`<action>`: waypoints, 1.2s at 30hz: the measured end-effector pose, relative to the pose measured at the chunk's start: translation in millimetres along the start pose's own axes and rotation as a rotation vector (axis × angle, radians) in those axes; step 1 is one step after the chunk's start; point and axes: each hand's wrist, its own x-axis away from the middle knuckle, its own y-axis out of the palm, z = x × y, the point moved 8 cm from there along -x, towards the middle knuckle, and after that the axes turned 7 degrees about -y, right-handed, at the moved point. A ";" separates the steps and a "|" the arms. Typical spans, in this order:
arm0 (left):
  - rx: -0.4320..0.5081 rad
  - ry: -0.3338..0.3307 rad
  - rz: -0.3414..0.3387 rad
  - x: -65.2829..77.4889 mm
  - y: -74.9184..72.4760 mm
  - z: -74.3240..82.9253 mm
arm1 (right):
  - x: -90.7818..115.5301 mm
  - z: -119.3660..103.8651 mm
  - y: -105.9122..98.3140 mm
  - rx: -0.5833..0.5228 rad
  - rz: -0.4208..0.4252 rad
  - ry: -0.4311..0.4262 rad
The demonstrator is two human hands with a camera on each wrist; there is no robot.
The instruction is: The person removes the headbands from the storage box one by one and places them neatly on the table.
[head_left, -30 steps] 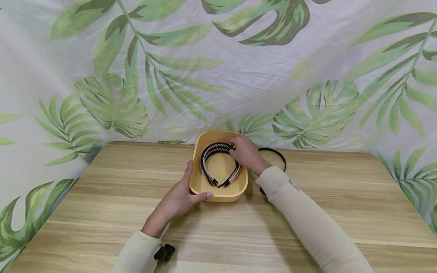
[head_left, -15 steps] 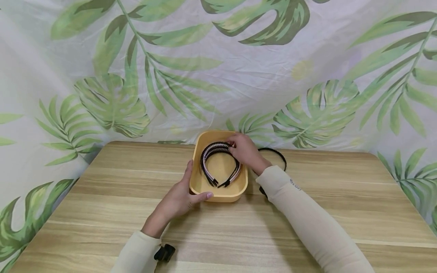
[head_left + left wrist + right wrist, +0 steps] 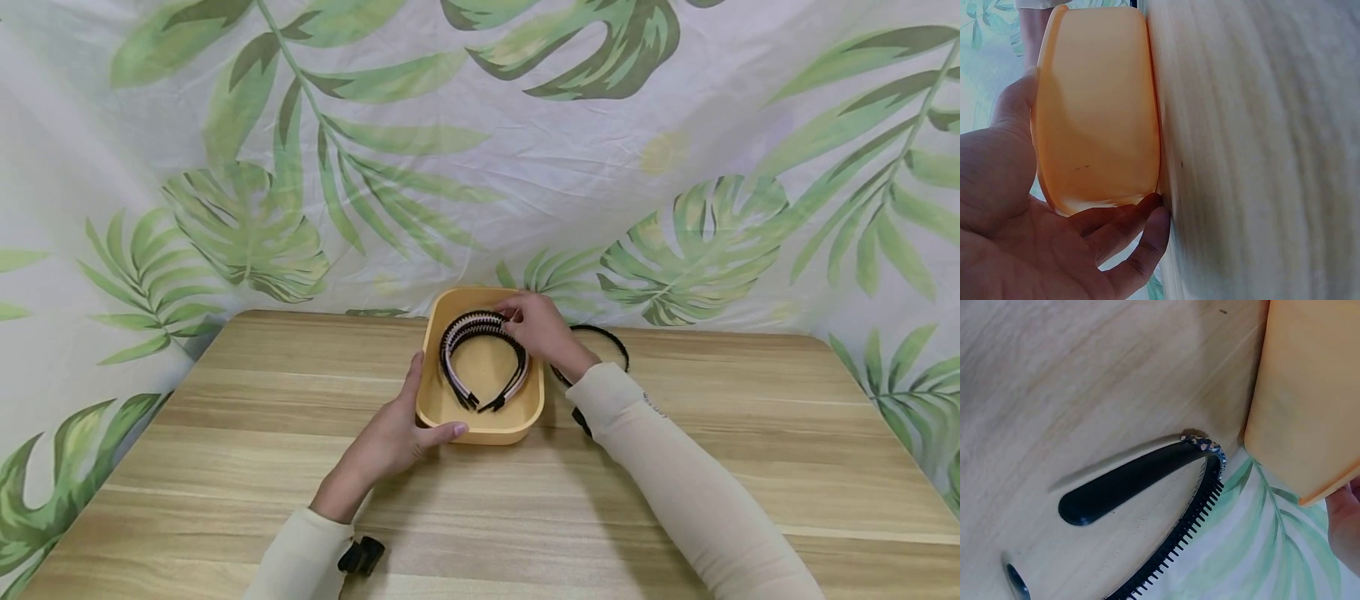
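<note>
A yellow plastic bin (image 3: 491,437) stands near the table's back edge with several headbands (image 3: 457,382) nested inside it, black ones and a pale pink one, some with toothed edges. My left hand (image 3: 392,435) grips the bin's near left corner, thumb over the front rim and fingers along the outer side. In the left wrist view the fingers lie against the bin's wall (image 3: 1100,94). Reaching over the far right rim, my right hand (image 3: 546,329) pinches the headbands at their upper right; its fingertips are partly hidden. Only its edge shows in the right wrist view.
Right of the bin, partly behind my right forearm, a black toothed headband (image 3: 1135,481) with a speckled patch lies on the wooden table (image 3: 750,433). A leaf-printed cloth (image 3: 405,167) hangs behind the table.
My right hand has shifted very slightly, and the top of the headbands has edged toward the bin's far side. The left hand and the bin have stayed in place.
</note>
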 end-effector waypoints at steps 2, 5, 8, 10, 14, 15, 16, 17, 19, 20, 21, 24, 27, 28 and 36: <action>-0.003 -0.002 0.000 0.0 0.0 -0.3 | 0.2 0.3 -0.2 -0.016 -0.006 0.017; -0.006 -0.005 -0.001 0.0 0.1 -0.7 | 1.3 0.4 -0.9 -0.045 -0.013 0.034; -0.007 -0.009 -0.002 0.1 0.3 -0.8 | 3.0 1.4 -2.4 -0.087 -0.014 0.063; -0.008 -0.013 -0.002 0.2 0.3 -0.8 | 3.8 2.5 -3.1 -0.114 -0.015 0.082; -0.009 -0.017 -0.003 0.7 0.3 -0.8 | 4.0 5.1 -3.5 -0.142 -0.022 0.102; -0.009 -0.017 -0.004 0.8 0.3 -0.7 | 4.0 5.4 -3.4 -0.146 -0.024 0.103; -0.009 -0.017 -0.004 1.0 0.3 -0.7 | 4.0 5.8 -3.3 -0.149 -0.026 0.104; -0.007 -0.017 -0.005 1.0 0.3 -0.6 | 4.1 5.8 -3.3 -0.150 -0.028 0.104; -0.008 -0.013 -0.005 0.9 0.3 -0.1 | 4.2 5.1 -3.4 -0.151 -0.036 0.102; -0.008 -0.011 -0.004 0.8 0.2 0.1 | 4.4 4.5 -3.4 -0.151 -0.041 0.102; -0.008 -0.008 -0.004 0.8 0.3 0.3 | 4.7 3.8 -3.7 -0.149 -0.046 0.102; -0.010 -0.001 -0.002 0.8 0.4 0.7 | 5.6 1.4 -4.4 -0.139 -0.061 0.097; -0.008 0.002 -0.003 0.9 0.5 0.7 | 6.6 -0.4 -5.5 -0.137 -0.070 0.096; -0.008 0.002 -0.003 0.9 0.6 0.7 | 7.0 -0.9 -6.0 -0.139 -0.071 0.096; -0.017 -0.002 -0.001 0.4 0.6 0.0 | 8.2 -1.3 -8.4 -0.177 -0.066 0.101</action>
